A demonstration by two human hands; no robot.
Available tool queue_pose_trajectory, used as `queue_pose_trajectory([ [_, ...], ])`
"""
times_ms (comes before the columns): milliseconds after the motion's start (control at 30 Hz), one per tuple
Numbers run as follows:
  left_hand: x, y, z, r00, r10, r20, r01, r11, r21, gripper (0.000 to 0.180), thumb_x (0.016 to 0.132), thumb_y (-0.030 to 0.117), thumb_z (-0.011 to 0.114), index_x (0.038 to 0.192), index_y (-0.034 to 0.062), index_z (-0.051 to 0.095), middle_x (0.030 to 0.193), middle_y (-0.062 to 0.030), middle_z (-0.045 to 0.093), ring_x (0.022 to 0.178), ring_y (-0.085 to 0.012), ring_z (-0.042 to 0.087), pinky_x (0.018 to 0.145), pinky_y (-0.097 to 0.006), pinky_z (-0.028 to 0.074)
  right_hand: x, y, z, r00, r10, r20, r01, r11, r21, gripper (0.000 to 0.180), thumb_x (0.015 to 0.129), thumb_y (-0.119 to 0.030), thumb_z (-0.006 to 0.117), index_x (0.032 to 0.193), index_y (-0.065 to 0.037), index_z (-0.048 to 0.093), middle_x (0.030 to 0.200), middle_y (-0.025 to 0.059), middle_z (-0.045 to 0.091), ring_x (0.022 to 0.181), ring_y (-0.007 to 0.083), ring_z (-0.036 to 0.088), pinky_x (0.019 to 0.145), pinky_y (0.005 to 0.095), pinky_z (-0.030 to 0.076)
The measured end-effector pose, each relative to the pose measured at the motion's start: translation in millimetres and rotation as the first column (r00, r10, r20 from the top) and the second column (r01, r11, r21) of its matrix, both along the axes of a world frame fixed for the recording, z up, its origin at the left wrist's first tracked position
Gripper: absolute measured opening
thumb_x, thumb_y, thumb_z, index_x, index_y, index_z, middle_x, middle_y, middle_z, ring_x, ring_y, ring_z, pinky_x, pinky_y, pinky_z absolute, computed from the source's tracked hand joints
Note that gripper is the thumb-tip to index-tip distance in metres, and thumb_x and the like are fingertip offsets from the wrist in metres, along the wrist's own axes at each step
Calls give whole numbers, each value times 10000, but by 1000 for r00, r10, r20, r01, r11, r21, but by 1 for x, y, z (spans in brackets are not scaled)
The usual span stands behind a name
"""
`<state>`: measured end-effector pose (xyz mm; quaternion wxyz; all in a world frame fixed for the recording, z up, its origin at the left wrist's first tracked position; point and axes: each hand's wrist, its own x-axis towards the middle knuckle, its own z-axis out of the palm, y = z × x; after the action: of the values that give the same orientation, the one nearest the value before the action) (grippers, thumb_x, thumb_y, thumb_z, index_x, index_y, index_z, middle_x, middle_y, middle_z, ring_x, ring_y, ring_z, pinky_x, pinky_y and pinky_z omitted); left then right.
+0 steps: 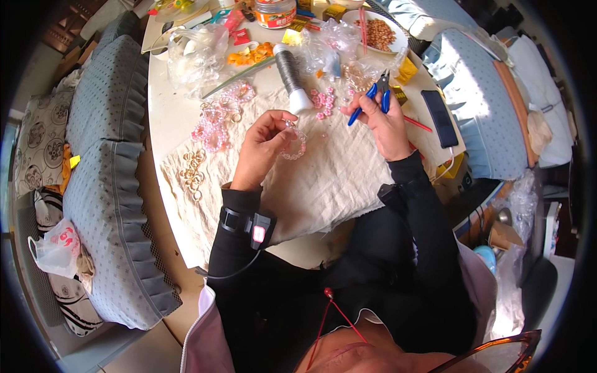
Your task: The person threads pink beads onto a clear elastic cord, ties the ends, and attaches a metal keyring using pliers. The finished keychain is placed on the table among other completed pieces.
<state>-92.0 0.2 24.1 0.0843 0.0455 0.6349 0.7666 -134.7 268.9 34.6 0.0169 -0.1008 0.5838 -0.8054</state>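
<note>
My left hand (pixel 264 148) pinches a beaded bracelet (pixel 295 149) of pink and clear beads near its top, and the loop hangs down over the cloth. In my right hand (pixel 387 127) is a pair of blue-handled cutting pliers (pixel 380 93), jaws pointing away from me. Loose pink beads (pixel 323 102) lie in a small heap between the hands. A spool of grey cord (pixel 288 71) lies just beyond my left hand. To the left sits a pile of pink bracelets (pixel 212 127), with several gold rings (pixel 193 171) nearer me.
A cream cloth (pixel 329 186) covers much of the table. At the back are plastic bags (pixel 198 53), a jar (pixel 275 13), orange peel (pixel 252 55) and a plate of nuts (pixel 398 40). A phone (pixel 439 118) lies at the right edge. Covered seats (pixel 102 186) flank the table.
</note>
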Motion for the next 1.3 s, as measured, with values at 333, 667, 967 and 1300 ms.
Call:
queue_pose_trajectory([
  [333,-1,-4,0,1000,-26,5,26,999,21,295,973,-20,592,1257,31,651,939,9,659,853,-66,625,760,-233,514,25,-53,8,794,243,-557,198,763,615,355,906,-153,823,1194,-49,643,1022,94,691,926,257,692,826,372,563],
  [667,1,2,2,999,-48,4,48,999,16,298,973,-16,644,1264,48,657,900,23,663,718,-43,565,639,-210,452,24,-57,7,712,305,-632,365,608,705,303,878,-126,790,1122,-48,627,1008,131,696,943,366,698,792,453,567],
  [967,5,17,-8,961,71,-267,-150,946,-287,149,964,-12,687,1108,25,703,819,-5,705,705,-27,614,629,-212,485,19,-70,4,997,71,-11,-57,874,482,200,969,-199,719,912,-11,681,755,31,644,704,98,569,656,311,494],
  [1300,6,11,-4,977,123,-174,-154,972,-178,109,978,1,681,1086,14,686,852,-2,725,745,-31,624,667,-220,498,23,-77,15,955,100,-278,99,780,618,247,970,-223,731,907,2,650,732,121,655,616,226,561,643,361,513],
])
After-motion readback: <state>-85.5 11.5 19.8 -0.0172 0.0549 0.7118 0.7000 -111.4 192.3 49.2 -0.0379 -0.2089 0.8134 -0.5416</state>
